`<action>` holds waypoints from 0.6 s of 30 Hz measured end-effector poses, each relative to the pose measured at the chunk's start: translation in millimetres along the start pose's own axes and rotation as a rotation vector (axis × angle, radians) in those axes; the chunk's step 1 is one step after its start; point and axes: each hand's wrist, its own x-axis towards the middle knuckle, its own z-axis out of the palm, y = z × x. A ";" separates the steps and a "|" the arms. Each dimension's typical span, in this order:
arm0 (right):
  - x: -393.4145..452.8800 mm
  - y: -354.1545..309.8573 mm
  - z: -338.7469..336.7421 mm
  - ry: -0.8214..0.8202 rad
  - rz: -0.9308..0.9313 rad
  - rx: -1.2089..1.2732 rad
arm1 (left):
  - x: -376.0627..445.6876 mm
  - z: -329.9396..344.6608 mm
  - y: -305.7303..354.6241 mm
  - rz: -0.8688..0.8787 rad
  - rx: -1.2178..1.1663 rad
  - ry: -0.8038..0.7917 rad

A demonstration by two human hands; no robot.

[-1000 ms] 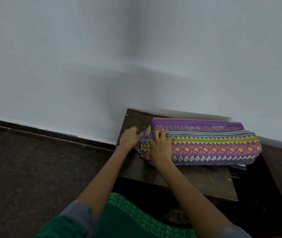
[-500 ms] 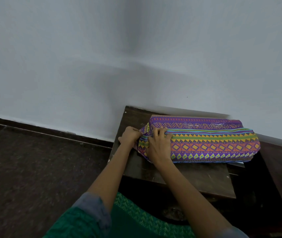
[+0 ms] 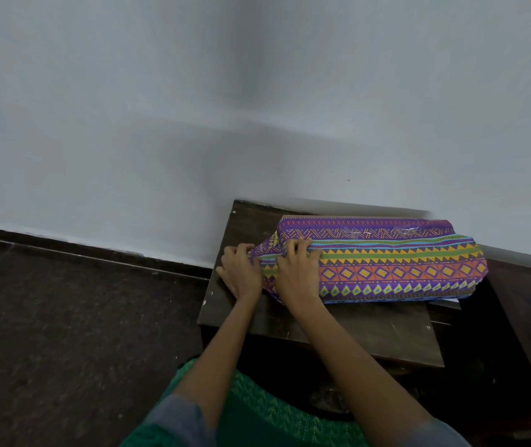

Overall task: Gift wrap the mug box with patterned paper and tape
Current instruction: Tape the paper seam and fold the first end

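On the dark table (image 3: pixel 370 330), pushed close against the wall: mug box (image 3: pixel 396 262), already sleeved in patterned paper (image 3: pixel 386 272), long axis running left to right along the wall. Clear tape (image 3: pixel 409 230) glinting on top of the box near its far edge, so long seam apparently closed. At the box's left end, loose paper bunched into a flap; at its right end, paper still standing open and unfolded. Right hand (image 3: pixel 296 274) lying over the box's left top corner, fingers (image 3: pixel 302 246) curled down onto the paper, pinning it. Left hand (image 3: pixel 241 272) just beyond the box's left end, fingers bent round the flap's edge, pinching it toward the box. Both hands therefore at the left end, left one nearer the flap; coming fold probably rightward, inward along the box's long axis, against the end face. Right of the box, at the frame edge, something pale, too blurred to name.
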 end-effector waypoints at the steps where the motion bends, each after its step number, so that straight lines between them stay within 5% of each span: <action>1: 0.5 -0.7 0.6 0.000 0.002 -0.001 | -3.3 -0.4 -3.4 0.090 -0.001 0.033; 5: 0.1 -2.2 -0.3 -0.008 0.004 -0.022 | -13.9 -2.3 -7.0 0.393 -0.041 0.085; 8: 0.4 -2.4 -0.9 -0.004 0.006 -0.002 | -10.4 -0.3 -5.6 0.528 0.145 -0.028; 12: -1.0 -1.2 -1.5 0.004 -0.008 0.015 | -4.4 3.4 -10.3 0.533 0.376 -0.324; 18: -2.3 -3.8 -3.4 -0.006 -0.007 -0.023 | -12.7 9.7 -13.8 0.503 0.523 -0.331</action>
